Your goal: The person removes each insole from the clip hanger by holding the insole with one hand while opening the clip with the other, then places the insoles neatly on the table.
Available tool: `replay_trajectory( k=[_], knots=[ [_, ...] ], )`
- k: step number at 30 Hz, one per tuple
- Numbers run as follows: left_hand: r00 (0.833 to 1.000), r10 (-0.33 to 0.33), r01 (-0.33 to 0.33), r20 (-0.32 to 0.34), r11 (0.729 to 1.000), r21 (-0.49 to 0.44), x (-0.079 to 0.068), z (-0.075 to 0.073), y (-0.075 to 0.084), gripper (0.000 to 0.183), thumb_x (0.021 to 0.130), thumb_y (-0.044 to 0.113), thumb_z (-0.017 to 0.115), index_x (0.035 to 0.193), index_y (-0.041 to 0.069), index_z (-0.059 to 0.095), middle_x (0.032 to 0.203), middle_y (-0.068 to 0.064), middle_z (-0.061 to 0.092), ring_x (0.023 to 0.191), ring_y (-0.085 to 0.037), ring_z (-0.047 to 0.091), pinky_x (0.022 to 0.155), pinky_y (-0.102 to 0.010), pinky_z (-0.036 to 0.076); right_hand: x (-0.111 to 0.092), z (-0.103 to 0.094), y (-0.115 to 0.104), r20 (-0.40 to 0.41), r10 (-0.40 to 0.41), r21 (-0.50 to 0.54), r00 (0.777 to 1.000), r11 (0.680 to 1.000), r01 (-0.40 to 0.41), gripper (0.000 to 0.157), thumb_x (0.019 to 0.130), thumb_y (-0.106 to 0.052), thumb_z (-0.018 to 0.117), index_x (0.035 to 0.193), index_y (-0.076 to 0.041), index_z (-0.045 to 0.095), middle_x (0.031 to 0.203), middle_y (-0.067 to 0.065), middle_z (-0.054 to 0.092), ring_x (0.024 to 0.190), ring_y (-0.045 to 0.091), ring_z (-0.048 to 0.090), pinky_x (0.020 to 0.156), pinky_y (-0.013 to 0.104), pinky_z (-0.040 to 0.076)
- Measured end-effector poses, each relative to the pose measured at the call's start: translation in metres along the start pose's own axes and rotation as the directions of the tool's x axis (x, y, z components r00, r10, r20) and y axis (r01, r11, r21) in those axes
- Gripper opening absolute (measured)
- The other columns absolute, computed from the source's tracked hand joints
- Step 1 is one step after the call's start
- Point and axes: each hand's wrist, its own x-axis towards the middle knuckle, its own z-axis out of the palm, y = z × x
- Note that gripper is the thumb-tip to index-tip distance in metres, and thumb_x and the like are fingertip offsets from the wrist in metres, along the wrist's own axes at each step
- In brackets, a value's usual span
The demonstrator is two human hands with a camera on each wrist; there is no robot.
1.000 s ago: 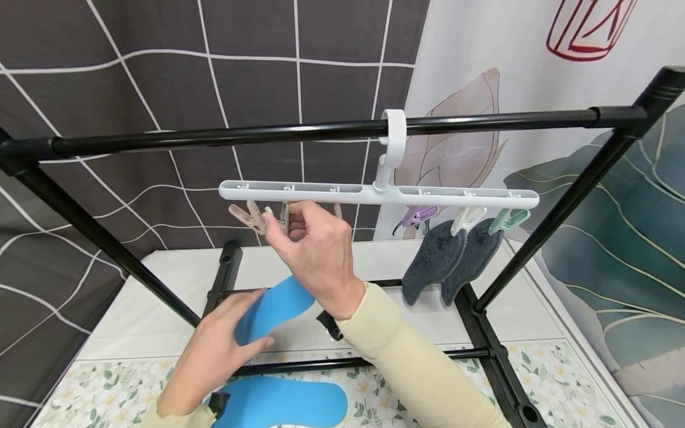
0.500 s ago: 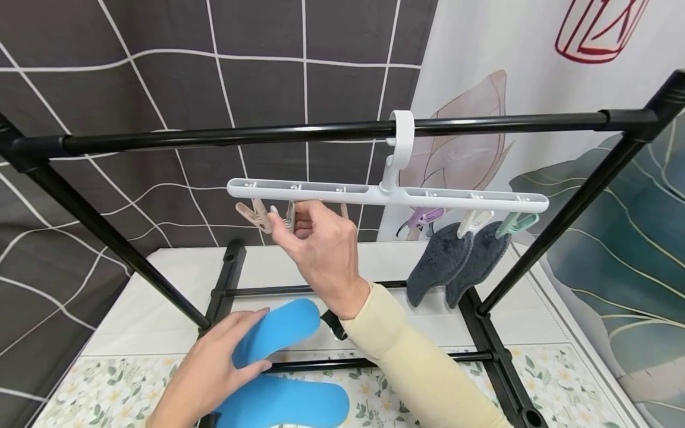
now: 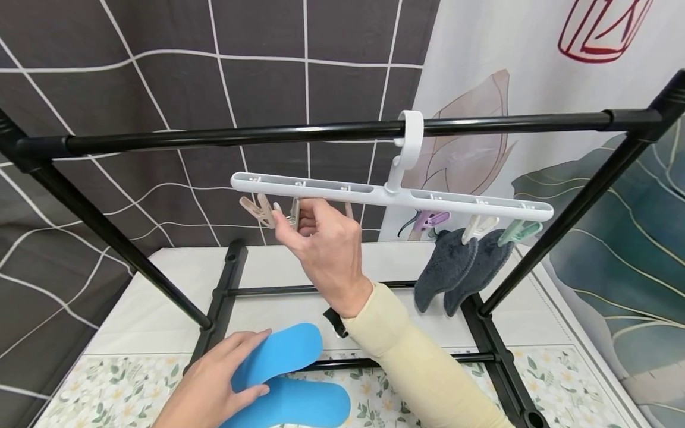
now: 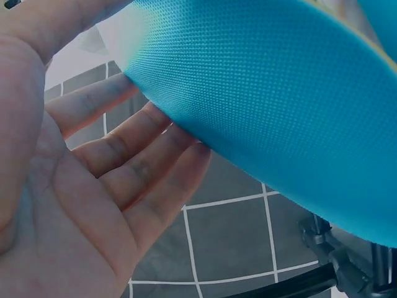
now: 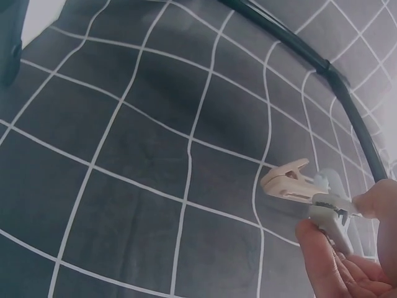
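My left hand point(image 3: 216, 374) holds a blue insole point(image 3: 283, 352) by its edges, thumb on one side and fingers on the other. In the left wrist view the fingertips lie along the woven blue surface point(image 4: 267, 118). A second blue insole point(image 3: 310, 403) lies below it on the floral cloth. Up at the white hanger point(image 3: 332, 189), my right hand point(image 3: 333, 252) pinches a pale grey clothespin point(image 5: 332, 217) by its handles. Beside that, a beige clothespin point(image 3: 259, 210) hangs under the hanger's left end. The hanger slants, its left end higher.
A black rack bar point(image 3: 241, 133) carries the hanger's hook point(image 3: 412, 139). Two dark grey fuzzy pieces point(image 3: 446, 267) hang from a white clip point(image 3: 478, 227) and a green clip point(image 3: 518, 232); a purple clip point(image 3: 430, 220) is nearby. Rack rails point(image 3: 385, 362) cross low down.
My left hand has lowered the insole away from the hanger, so it overlaps the one below in view. The hanger has tipped, its left end rising. My right hand keeps pinching the clothespin.
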Motion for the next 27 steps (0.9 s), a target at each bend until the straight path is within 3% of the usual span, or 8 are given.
replay_trajectory(
  k=[5, 11, 16, 23, 27],
  knots=[
    [0.996, 0.02, -0.019, 0.083, 1.0, -0.018, -0.006, 0.004, 0.002, 0.075, 0.064, 0.042, 0.081, 0.131, 0.024, 0.052, 0.116, 0.01, 0.055, 0.1, -0.014, 0.058, 0.079, -0.04, 0.052, 0.0, 0.0, 0.0, -0.022, -0.002, -0.009, 1.0, 1.0, 0.001, 0.02, 0.078, -0.02, 0.07, 0.079, -0.002, 0.062, 0.065, 0.003, 0.065, 0.059, 0.005, 0.062, 0.059, 0.012, 0.049],
    [0.975, 0.053, -0.03, 0.214, 0.994, -0.109, -0.011, 0.008, -0.003, 0.075, 0.07, 0.051, 0.074, 0.134, 0.02, 0.049, 0.12, 0.002, 0.054, 0.102, -0.024, 0.058, 0.076, -0.048, 0.051, 0.0, 0.0, 0.002, -0.022, 0.005, -0.013, 1.0, 1.0, -0.005, 0.019, 0.078, -0.019, 0.071, 0.079, -0.002, 0.062, 0.066, 0.003, 0.066, 0.058, 0.005, 0.062, 0.059, 0.012, 0.049],
    [0.968, 0.097, -0.061, 0.231, 0.986, -0.157, -0.02, 0.013, -0.004, 0.078, 0.072, 0.066, 0.063, 0.135, 0.022, 0.047, 0.122, 0.002, 0.053, 0.102, -0.024, 0.058, 0.073, -0.05, 0.052, 0.001, 0.001, 0.003, -0.021, 0.006, -0.007, 1.0, 1.0, -0.006, 0.019, 0.078, -0.02, 0.07, 0.078, -0.003, 0.063, 0.065, 0.003, 0.066, 0.058, 0.004, 0.062, 0.059, 0.012, 0.049],
    [0.966, 0.087, -0.025, 0.243, 0.968, -0.249, -0.03, 0.017, -0.002, 0.103, 0.051, 0.076, 0.069, 0.135, 0.025, 0.043, 0.123, 0.006, 0.052, 0.103, -0.025, 0.057, 0.069, -0.051, 0.052, 0.0, 0.001, 0.005, -0.024, 0.008, 0.001, 1.0, 1.0, -0.008, 0.019, 0.077, -0.018, 0.071, 0.078, -0.002, 0.062, 0.065, 0.003, 0.065, 0.057, 0.006, 0.062, 0.058, 0.013, 0.05],
    [0.967, 0.118, -0.06, 0.225, 0.966, -0.25, -0.033, 0.021, -0.003, 0.099, 0.053, 0.075, 0.069, 0.134, 0.023, 0.045, 0.122, 0.009, 0.053, 0.104, -0.023, 0.057, 0.07, -0.051, 0.052, 0.0, 0.0, 0.005, -0.025, 0.012, 0.0, 1.0, 1.0, -0.012, 0.019, 0.077, -0.018, 0.071, 0.078, -0.002, 0.062, 0.066, 0.003, 0.066, 0.058, 0.006, 0.063, 0.058, 0.012, 0.049]
  ],
)
